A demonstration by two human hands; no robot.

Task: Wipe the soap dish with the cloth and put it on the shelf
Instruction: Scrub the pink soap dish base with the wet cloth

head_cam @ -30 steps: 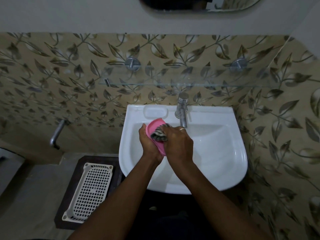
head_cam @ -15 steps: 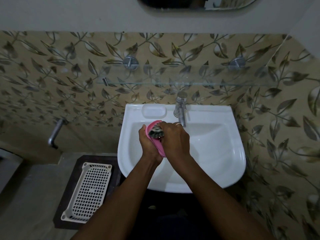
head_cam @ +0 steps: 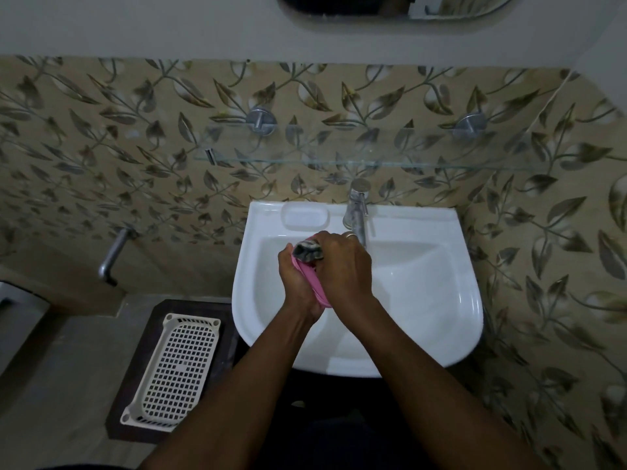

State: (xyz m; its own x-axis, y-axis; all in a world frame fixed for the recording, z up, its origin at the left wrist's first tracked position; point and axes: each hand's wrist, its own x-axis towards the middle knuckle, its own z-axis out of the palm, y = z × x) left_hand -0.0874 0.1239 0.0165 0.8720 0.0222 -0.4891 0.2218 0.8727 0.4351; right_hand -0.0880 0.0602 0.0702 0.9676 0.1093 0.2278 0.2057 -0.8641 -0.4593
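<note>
Over the white sink [head_cam: 441,300], my left hand [head_cam: 297,283] grips a pink soap dish [head_cam: 314,284], held on edge; only a narrow pink strip shows between my hands. My right hand [head_cam: 342,266] presses a bunched grey striped cloth [head_cam: 307,250] against the dish's upper end. Most of the dish is hidden by my hands. A clear glass shelf [head_cam: 339,162] is fixed to the leaf-patterned wall above the sink, with nothing on it.
A chrome tap [head_cam: 356,212] stands at the sink's back edge, close to my right hand. A moulded soap recess [head_cam: 305,216] lies left of it. A white perforated tray [head_cam: 174,368] rests on a dark stand lower left. A metal pipe [head_cam: 113,256] juts from the left wall.
My right hand and the cloth have slid up toward the top end of the dish, covering more of it. The dish is turned more edge-on; less pink shows.
</note>
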